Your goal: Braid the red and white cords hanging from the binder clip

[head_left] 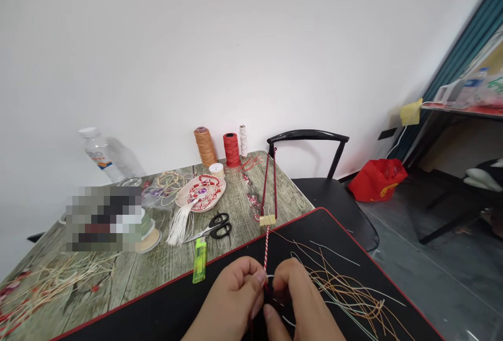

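**Work area:** A black mat (239, 257) with a red border lay over the near side of a wood-grain table (129, 262). Its far edge ran diagonally across the view, and its far corner lay just right of a gold binder clip (267, 220). Pale and tan strands (346, 283) lay loose across the mat's right part, leaving little open mat right of the hands. Bare mat lay left of the hands.

**Cord:** A red-and-white twisted cord (266, 249) ran from the clip, at the mat's far edge, down to the hands near the mat's near edge. Beyond the clip, 2 dark red cords (271, 184) rose to the backrest of a black chair (306, 135).

**Hands:** The left hand (231, 299) and right hand (298, 299) were together, with both thumbs and fingers pinching the cord's lower end. A pale strand showed between the fingertips (260, 278). The grip itself was partly hidden.

**Table, beyond mat:** Scissors (214, 228), a green lighter (199, 260), and a white tassel (179, 223) lay near the mat's far edge. An oval dish (200, 193) held red cord. 3 spools (231, 150) stood along the table's far edge. A blurred patch hid part of the table at left.
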`<control>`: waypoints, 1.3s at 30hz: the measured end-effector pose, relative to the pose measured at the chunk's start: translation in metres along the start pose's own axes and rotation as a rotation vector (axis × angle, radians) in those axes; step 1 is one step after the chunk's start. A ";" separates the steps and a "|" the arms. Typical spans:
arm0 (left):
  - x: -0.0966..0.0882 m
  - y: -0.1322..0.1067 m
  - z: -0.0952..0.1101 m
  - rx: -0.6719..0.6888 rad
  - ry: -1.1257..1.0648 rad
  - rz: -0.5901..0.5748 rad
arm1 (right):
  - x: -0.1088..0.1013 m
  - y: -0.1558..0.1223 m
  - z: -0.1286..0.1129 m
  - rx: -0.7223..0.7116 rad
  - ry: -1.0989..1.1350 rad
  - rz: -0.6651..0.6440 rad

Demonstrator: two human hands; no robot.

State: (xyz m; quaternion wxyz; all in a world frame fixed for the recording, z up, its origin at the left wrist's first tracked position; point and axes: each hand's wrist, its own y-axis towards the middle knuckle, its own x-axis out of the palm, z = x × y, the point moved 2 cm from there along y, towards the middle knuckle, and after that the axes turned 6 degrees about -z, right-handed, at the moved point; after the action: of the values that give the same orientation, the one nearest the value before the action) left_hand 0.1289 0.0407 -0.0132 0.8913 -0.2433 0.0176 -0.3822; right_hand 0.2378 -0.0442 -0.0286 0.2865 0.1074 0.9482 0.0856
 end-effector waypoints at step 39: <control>0.000 -0.015 0.016 0.385 0.890 0.000 | 0.015 0.018 0.016 0.454 0.555 -0.160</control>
State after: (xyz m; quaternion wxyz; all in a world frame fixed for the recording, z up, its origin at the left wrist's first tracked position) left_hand 0.1223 0.0384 0.0079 0.8260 0.1131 0.3262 -0.4455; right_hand 0.2374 -0.0219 -0.0450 -0.0068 0.0665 0.9901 -0.1238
